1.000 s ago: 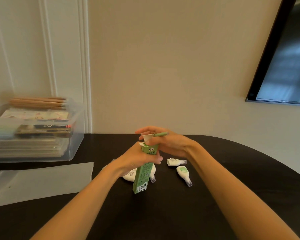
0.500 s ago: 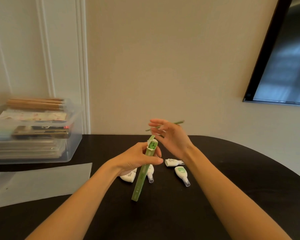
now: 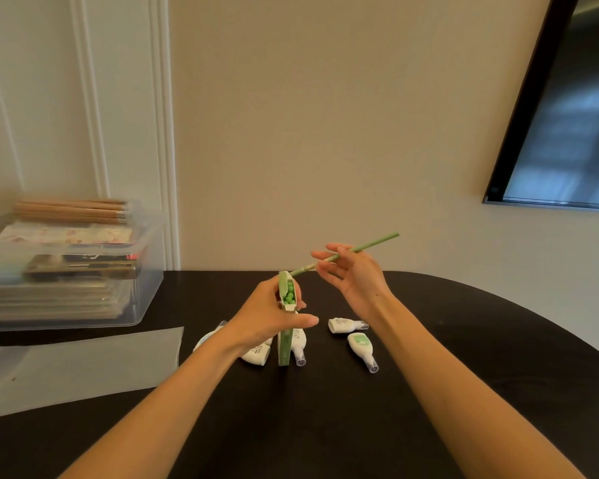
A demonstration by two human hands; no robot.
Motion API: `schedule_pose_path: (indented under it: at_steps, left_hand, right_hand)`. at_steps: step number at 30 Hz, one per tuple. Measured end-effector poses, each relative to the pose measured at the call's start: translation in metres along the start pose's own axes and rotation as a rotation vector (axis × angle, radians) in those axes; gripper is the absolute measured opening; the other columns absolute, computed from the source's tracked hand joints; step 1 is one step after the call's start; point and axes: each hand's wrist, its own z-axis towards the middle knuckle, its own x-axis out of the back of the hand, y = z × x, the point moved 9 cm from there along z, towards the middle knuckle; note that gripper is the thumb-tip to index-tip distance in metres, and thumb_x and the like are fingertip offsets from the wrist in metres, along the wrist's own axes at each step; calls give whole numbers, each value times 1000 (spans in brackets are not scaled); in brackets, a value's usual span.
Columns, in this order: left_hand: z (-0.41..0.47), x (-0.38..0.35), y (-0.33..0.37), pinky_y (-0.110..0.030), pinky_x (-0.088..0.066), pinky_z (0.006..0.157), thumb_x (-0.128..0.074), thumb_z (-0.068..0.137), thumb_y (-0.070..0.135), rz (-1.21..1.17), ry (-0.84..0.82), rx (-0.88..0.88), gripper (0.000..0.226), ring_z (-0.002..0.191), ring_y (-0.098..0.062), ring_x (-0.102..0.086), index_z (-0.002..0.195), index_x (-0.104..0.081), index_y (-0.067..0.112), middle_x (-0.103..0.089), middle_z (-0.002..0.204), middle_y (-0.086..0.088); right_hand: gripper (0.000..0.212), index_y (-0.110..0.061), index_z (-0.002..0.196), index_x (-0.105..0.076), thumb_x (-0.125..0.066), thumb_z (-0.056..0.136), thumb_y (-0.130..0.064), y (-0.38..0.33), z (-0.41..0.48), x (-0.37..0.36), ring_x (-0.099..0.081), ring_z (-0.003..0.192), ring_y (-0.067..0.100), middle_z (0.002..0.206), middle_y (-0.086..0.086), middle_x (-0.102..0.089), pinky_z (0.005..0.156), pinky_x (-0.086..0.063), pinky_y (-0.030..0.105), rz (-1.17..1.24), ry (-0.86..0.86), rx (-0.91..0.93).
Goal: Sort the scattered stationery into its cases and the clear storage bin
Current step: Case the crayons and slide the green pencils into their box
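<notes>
I see my left hand (image 3: 267, 323) curled round a slim green pencil box (image 3: 286, 326), gripping it near the top and holding it upright above the middle of the dark worktop (image 3: 464, 357). The box's top flap is open and round green pencil ends show inside. My right hand (image 3: 355, 278) is raised just beyond and to the right of the box; its thumb and first fingers pinch a green pencil (image 3: 346, 254) near the middle, the other fingers spread loosely. The pencil slants, its lower tip at the mouth of the box, its other end pointing up and to the right.

On the worktop beneath the hands lie white correction-tape dispensers: one (image 3: 346, 324) lying sideways right of the box, one with a green face (image 3: 362, 350) nearer me, one (image 3: 298, 344) just beside the box's foot, and another (image 3: 256, 354) partly hidden under my left wrist. The clear storage bin (image 3: 83, 292) stands at the far left corner of the worktop, filled with flat packs, with wooden pencils (image 3: 70, 210) lying across its top. A translucent sheet (image 3: 83, 368) lies flat along the left edge, in front of the bin.
</notes>
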Motion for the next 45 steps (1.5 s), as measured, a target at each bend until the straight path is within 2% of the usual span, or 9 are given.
schedule_pose_path:
  at_steps: [5,8,10,16,20,26,30,37,45]
  left_hand:
    - [2,-7,-1,-26,-48,70,-82,67,12,35,-75,27,32,70,-5,-60,72,-50,12,-55,68,-1]
    - [0,-7,1,-29,-50,79,-78,70,9,-19,-117,16,23,83,-12,-66,70,-55,13,-63,74,-7]
    - [-2,-8,4,-28,-46,85,-67,80,4,-69,-156,9,9,98,-12,-64,80,-64,13,-70,91,-6]
    - [-1,-12,2,-18,-43,85,-62,86,8,-99,-206,72,32,105,2,-59,117,-59,18,-67,110,11]
    - [4,-7,-2,-26,-47,84,-70,81,17,-4,-108,88,22,99,-9,-63,101,-67,24,-71,102,2]
    - [2,-6,-2,-18,-47,76,-68,83,17,50,-106,69,15,96,-6,-63,96,-68,24,-71,99,4]
    - [2,12,-2,-19,-49,74,-71,80,19,-56,89,50,10,90,-6,-65,90,-69,20,-71,92,5]
    - [0,20,-6,-24,-51,76,-76,74,13,-45,167,44,17,87,-8,-66,87,-70,22,-72,89,3]
    - [0,16,-5,-18,-42,73,-69,81,11,-92,42,97,18,95,-5,-62,96,-68,19,-71,98,5]
  right_hand:
    - [20,-8,101,-54,-35,101,-13,-4,-3,-5,-61,66,15,86,13,-69,73,-55,28,-30,-14,21]
    - [19,-8,102,-54,-36,101,-14,-9,-5,-10,-57,53,8,77,10,-68,63,-52,23,-55,-29,58]
    - [20,-7,101,-54,-36,101,-14,-14,-6,-12,-51,48,7,70,8,-65,57,-49,21,-54,-32,97]
    - [28,-8,88,-55,-32,102,-16,-27,-5,-9,-39,47,9,59,4,-53,50,-40,20,-69,24,187]
    - [31,-9,81,-55,-33,102,-15,-30,-3,-4,-38,52,10,58,4,-49,55,-37,22,-116,82,219]
    - [33,-8,82,-54,-31,102,-19,-28,-2,4,-36,40,6,47,0,-47,45,-35,19,-74,64,206]
    - [34,-10,71,-54,-39,99,-21,-23,-1,6,-25,35,6,36,-7,-31,45,-27,20,-227,73,134]
    - [30,-10,71,-53,-48,95,-28,18,-13,-22,-21,35,7,38,-7,-28,40,-23,20,-657,-259,-126]
    - [28,-9,73,-47,-35,98,-15,-11,-7,-27,-28,35,5,45,-3,-40,38,-26,16,-83,-275,-7]
